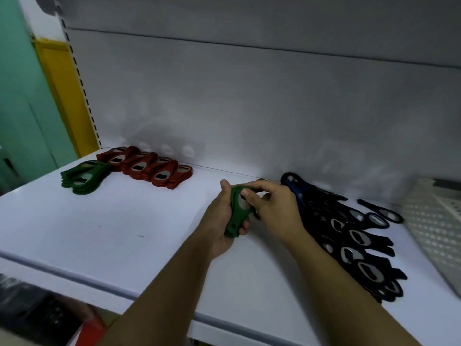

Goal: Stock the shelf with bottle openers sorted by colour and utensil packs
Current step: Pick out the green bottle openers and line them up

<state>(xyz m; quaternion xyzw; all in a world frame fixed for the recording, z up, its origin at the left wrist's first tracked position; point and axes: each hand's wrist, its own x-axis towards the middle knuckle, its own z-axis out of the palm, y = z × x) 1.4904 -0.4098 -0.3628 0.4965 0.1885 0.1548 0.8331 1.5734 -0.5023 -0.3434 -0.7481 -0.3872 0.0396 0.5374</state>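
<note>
Basket (434,228) right, contents hidden. Left hand (223,228) grips green openers (235,216); right hand (274,208) pinches them. Shelf (99,233) stretches left.

no text, brand or number can be read: the green bottle openers (83,179), red bottle openers (149,168) and dark bottle openers (349,236) on the white shelf (99,233) show no legible marks.

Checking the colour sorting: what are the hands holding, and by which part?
Green bottle openers: the left hand grips the handle end, the right hand pinches the head end.
</note>
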